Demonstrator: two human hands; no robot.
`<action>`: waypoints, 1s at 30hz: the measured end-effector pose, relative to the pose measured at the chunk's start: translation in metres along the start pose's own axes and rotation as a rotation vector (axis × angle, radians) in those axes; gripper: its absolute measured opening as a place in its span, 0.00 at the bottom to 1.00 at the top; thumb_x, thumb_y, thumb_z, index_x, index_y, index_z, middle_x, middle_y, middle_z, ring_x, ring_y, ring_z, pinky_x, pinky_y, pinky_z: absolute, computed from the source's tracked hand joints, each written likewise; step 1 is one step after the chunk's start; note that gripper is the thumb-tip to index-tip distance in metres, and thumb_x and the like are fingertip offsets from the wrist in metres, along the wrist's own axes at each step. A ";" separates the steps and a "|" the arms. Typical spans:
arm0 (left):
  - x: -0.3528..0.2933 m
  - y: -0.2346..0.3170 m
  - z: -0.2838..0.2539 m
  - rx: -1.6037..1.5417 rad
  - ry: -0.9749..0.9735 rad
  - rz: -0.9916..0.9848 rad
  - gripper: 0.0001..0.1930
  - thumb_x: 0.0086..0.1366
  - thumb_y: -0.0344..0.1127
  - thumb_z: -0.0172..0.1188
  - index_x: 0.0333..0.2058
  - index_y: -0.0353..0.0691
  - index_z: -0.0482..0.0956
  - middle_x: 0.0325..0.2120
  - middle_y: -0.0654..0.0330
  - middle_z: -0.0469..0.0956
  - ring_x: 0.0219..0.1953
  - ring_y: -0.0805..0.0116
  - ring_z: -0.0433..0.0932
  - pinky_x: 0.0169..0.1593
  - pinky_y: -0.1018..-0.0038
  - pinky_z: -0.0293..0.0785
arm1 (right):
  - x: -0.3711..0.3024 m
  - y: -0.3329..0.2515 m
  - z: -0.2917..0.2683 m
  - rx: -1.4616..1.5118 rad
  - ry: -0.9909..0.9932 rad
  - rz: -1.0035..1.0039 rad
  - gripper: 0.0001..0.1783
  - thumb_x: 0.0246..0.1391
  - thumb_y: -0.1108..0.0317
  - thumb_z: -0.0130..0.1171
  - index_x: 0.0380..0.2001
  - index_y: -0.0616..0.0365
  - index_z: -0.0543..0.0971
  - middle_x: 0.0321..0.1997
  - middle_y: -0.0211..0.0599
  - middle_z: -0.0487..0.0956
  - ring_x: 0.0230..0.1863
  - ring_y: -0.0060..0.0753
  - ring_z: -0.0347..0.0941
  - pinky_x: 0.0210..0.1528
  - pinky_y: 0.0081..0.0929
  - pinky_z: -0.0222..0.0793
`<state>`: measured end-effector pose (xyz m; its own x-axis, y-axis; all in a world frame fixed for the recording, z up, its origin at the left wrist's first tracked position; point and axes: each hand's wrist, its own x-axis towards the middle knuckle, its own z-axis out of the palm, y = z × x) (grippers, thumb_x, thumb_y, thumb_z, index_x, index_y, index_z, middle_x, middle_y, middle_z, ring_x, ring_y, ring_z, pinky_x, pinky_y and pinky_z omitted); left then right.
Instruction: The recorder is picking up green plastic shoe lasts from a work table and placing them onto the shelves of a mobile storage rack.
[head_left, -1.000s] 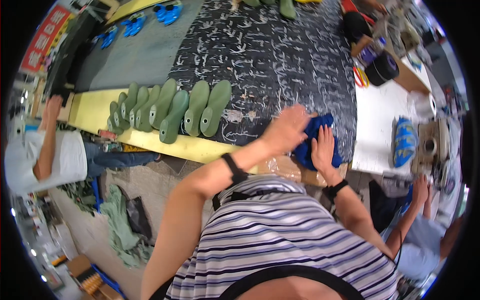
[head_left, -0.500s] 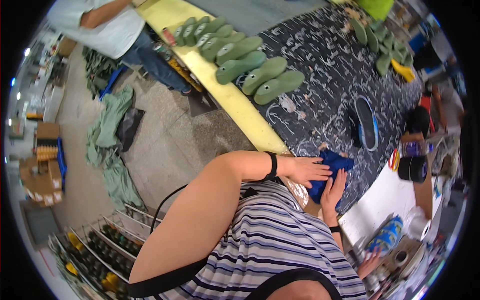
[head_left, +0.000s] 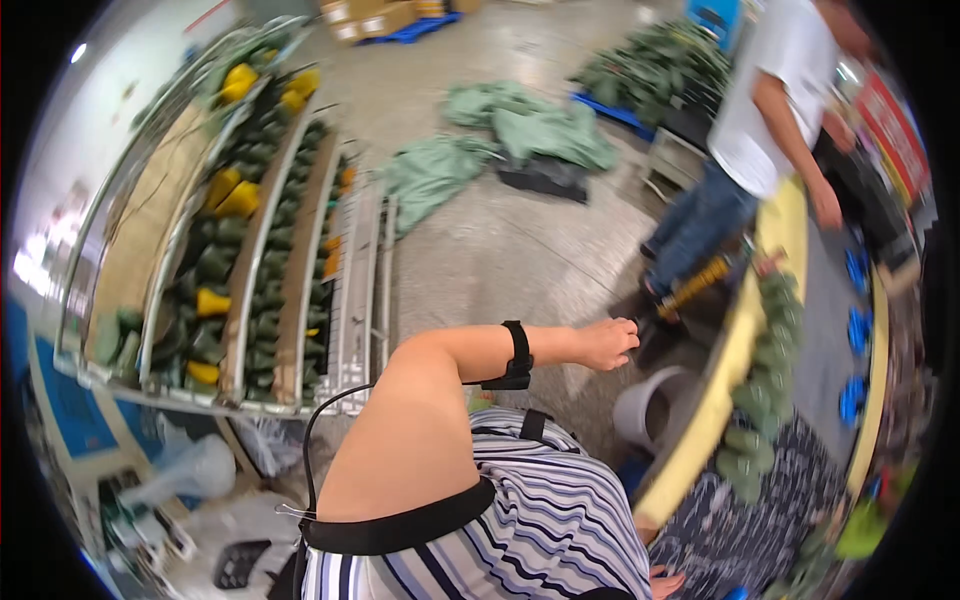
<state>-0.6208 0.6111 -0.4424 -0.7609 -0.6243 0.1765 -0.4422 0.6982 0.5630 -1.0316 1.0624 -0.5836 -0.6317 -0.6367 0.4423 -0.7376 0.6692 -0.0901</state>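
My left hand (head_left: 605, 343) reaches out in the air over the floor, its fingers curled inward. What they hold, if anything, is hidden. Just beyond it stands a grey bin (head_left: 632, 413) against the workbench's yellow edge (head_left: 690, 458). At the lower border only the fingers of my right hand (head_left: 667, 582) show, loosely apart at the edge of the dark, thread-strewn bench top (head_left: 735, 530). A bit of something blue (head_left: 736, 593) peeks in beside it, too cut off to identify.
Green shoe lasts (head_left: 770, 350) line the bench. A rack (head_left: 250, 250) of green and yellow lasts stands at left. Green cloth (head_left: 545, 125) lies on the floor. A person in a white shirt (head_left: 765, 95) stands at the bench's far end.
The view has swung left toward the rack. My left hand has come off the blue cloth and now extends over the floor; the blue cloth is mostly or wholly out of sight.
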 end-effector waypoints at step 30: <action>-0.592 0.161 -0.522 0.271 -0.495 -2.170 0.26 0.39 0.28 0.64 0.43 0.37 0.76 0.39 0.48 0.77 0.44 0.51 0.75 0.45 0.62 0.72 | 0.045 -0.929 -0.053 1.085 -0.727 -1.618 0.19 0.51 0.77 0.52 0.48 0.66 0.67 0.56 0.57 0.64 0.57 0.57 0.61 0.59 0.43 0.56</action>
<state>0.0063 0.9108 -0.0351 0.8176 -0.1921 -0.5428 -0.5133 -0.6705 -0.5358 -0.3622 0.4317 -0.4328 0.8244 -0.4696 0.3159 -0.2380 -0.7941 -0.5593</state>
